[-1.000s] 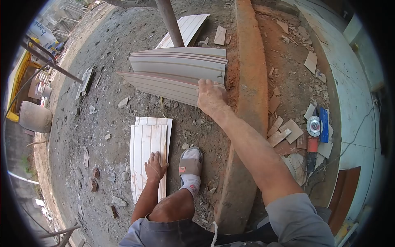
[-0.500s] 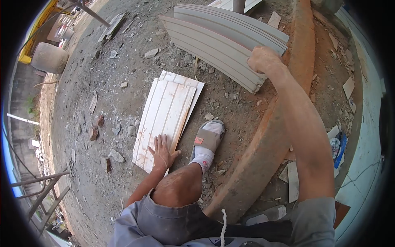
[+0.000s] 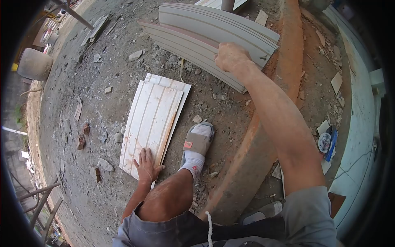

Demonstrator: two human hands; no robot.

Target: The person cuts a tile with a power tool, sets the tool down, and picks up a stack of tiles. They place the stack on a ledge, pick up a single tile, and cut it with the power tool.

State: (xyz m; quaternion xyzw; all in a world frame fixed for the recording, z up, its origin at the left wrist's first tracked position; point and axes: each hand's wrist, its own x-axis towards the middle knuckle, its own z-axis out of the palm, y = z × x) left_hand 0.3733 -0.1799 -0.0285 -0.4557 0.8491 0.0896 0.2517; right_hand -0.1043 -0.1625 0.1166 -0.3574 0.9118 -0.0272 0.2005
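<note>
My right hand (image 3: 233, 57) is closed around the top edge of a long grooved panel (image 3: 185, 48). This panel leans towards me, parted from several similar upright panels (image 3: 218, 26) behind it. Its lower edge is at the ground. My left hand (image 3: 147, 166) lies flat with its fingers spread on the near end of a short white grooved panel (image 3: 150, 117). Under that one, another white piece (image 3: 181, 86) sticks out at the far end and right side. Brown stains mark the upper piece.
A low concrete curb (image 3: 247, 166) runs diagonally on my right. Beyond it lies what looks like a blue angle grinder (image 3: 325, 143) among broken scraps. My sandalled foot (image 3: 199, 142) stands beside the white panels. Rubble and stones (image 3: 105, 164) litter the ground; a barrel-like container (image 3: 35, 64) stands far left.
My right hand has moved left, tipping the front panel towards me and widening the gap to the panels behind. My left hand stays on the white panel. The view has shifted slightly.
</note>
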